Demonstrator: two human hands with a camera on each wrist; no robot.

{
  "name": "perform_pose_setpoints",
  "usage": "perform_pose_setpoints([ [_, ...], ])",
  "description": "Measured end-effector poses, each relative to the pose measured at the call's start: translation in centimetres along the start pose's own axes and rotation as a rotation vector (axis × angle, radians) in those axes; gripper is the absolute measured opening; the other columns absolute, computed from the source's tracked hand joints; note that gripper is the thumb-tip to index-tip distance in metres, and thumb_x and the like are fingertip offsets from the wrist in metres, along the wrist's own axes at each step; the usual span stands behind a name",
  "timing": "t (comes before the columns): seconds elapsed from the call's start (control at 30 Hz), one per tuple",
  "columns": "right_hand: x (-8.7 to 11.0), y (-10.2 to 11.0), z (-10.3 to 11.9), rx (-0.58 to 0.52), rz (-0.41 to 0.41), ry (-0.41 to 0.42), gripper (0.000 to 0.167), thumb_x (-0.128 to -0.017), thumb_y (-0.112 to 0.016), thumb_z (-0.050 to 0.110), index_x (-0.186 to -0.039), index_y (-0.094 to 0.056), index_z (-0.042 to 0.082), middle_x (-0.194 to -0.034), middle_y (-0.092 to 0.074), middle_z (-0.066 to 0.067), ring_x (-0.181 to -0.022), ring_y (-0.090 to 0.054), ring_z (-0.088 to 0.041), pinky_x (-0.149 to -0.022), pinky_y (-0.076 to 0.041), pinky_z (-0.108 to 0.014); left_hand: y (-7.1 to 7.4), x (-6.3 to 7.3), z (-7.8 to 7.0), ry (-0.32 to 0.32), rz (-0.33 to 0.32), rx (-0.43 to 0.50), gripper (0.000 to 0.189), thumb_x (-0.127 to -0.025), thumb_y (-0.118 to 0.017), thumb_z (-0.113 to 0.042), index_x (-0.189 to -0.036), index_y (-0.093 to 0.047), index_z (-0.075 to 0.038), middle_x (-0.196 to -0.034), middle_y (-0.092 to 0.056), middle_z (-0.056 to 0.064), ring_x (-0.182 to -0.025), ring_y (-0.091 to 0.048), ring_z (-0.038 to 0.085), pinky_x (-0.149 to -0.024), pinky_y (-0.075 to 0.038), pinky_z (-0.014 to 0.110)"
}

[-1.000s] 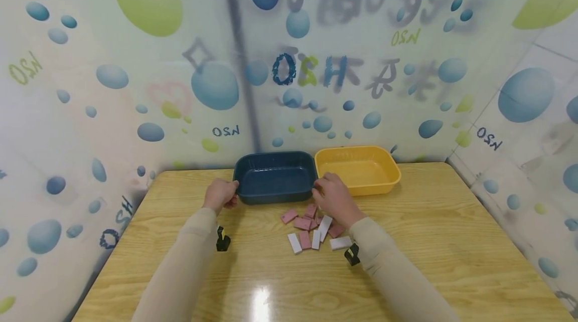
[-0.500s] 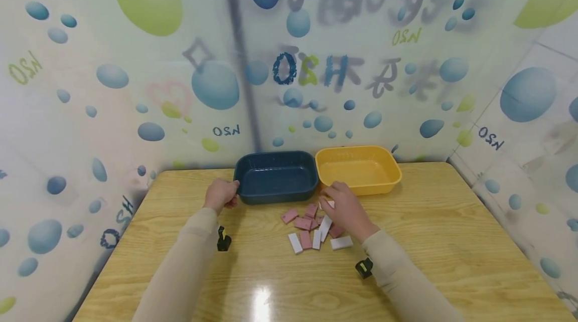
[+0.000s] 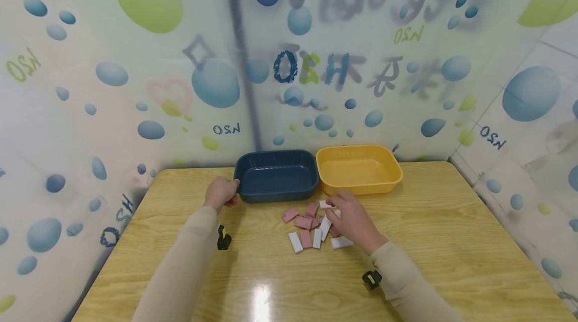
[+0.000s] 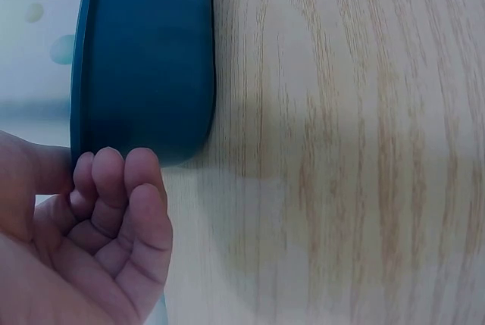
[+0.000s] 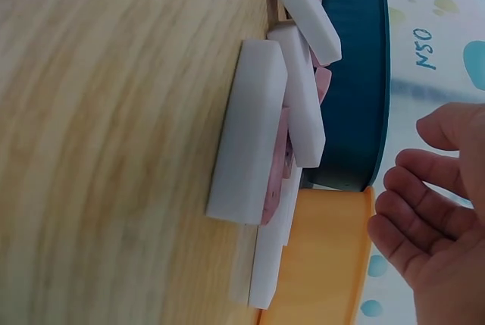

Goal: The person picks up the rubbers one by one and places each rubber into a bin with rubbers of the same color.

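Here's your left hand (image 3: pixel 221 194), thumb and curled fingers pinching the near end of the blue basin (image 3: pixel 276 195), which stretches away to that hand's right; that grip looks suited to steadying it. Over to your right hand (image 3: pixel 355 221): fingers loosely bent, thumb apart, nothing in the grasp. Below it and off to its left lie the pink blocks (image 3: pixel 302 222) and white blocks (image 3: pixel 295 243), loosely heaped, some overlapping, as though tipped out rather than arranged. Just beyond that hand sits the yellow basin (image 3: pixel 366 190), close beside the blue one, both probably set there for easy reach. And the writing! On the wall past your hands, big lettering (image 3: pixel 309 68) reads "H2O" backwards; the grey marks around it are too blurred to read.
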State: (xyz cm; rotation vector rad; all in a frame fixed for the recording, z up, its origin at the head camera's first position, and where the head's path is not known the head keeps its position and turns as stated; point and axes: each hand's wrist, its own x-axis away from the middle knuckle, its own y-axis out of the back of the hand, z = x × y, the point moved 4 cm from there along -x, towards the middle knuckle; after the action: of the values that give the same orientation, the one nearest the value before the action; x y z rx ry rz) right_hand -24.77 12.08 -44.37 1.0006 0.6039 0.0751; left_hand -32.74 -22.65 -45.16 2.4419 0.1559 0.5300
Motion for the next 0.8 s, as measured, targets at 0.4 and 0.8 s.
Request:
perform_pose_setpoints([
  [0.4, 1.2, 0.2, 0.1, 0.029, 0.002, 0.037, 0.012, -0.09, -0.076, 0.009, -0.1, -0.075, 0.003, -0.094, -0.063, -0.005, -0.093, -0.059, -0.023, -0.081, -0.056, -0.042, 0.0, -0.1, 0.1, 0.004, -0.007, -0.003, 0.039, -0.107, -0.049, -0.024, -0.079, -0.064, 0.0, -0.056, -0.056, 0.003, -0.051, -0.059, 0.013, -0.056, -0.058, 0.029],
  [0.8, 2.1, 0.0, -0.5, 0.033, 0.079, -0.009, 0.015, -0.089, -0.078, 0.008, -0.101, -0.073, 0.002, -0.096, -0.061, -0.007, -0.091, -0.056, -0.02, -0.078, -0.055, -0.04, 0.0, 0.0, 0.0, -0.004, -0.012, -0.012, 0.041, -0.107, -0.049, -0.025, -0.078, -0.065, 0.0, -0.056, -0.057, 0.002, -0.051, -0.058, 0.013, -0.057, -0.058, 0.03],
])
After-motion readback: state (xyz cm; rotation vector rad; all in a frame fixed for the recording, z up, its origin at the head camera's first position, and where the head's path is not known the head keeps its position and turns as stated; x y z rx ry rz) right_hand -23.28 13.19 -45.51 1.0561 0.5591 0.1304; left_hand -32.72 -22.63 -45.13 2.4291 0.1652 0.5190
